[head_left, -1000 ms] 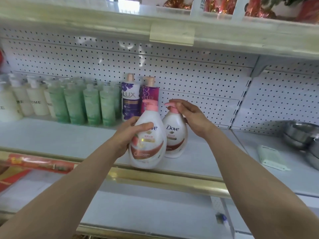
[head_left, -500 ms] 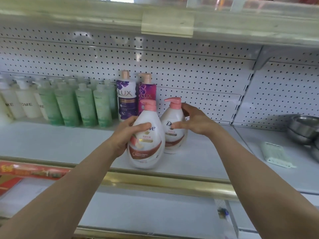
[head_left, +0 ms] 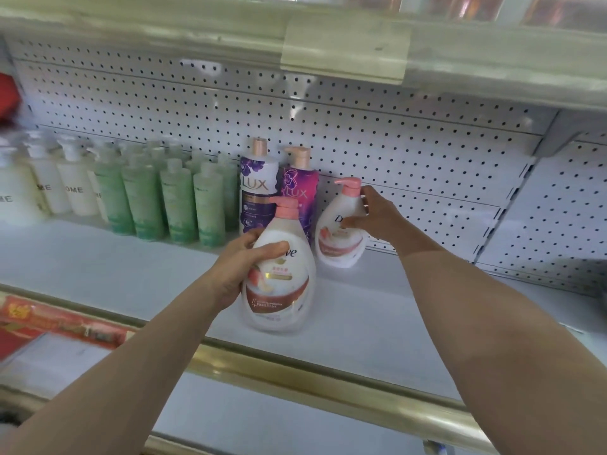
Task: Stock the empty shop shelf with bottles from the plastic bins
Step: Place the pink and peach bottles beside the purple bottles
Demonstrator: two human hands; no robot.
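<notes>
Head view: left hand (head_left: 239,270) and right hand (head_left: 377,218) each grip a white pear-shaped plastic Dove bottle over the white shop shelf (head_left: 98,264).
The front Dove bottle (head_left: 282,290), with a pink pump and a reddish-brown lower label, is near the shelf's gold edge, left fingers curled round its side, thumb across the front. The rear Dove bottle (head_left: 338,244), same look, is just beside two purple Lux bottles (head_left: 259,192), right thumb and fingers wrapped round its shoulder.

Two carry the Dove name: the front Dove bottle (head_left: 279,290) and the rear Dove bottle (head_left: 338,247). Two purple Lux bottles (head_left: 258,192). Four green bottles (head_left: 179,205) in their front row, with more behind too blurred to count. At least three white bottles (head_left: 75,192) at the left end of the shelf (head_left: 394,307).
</notes>
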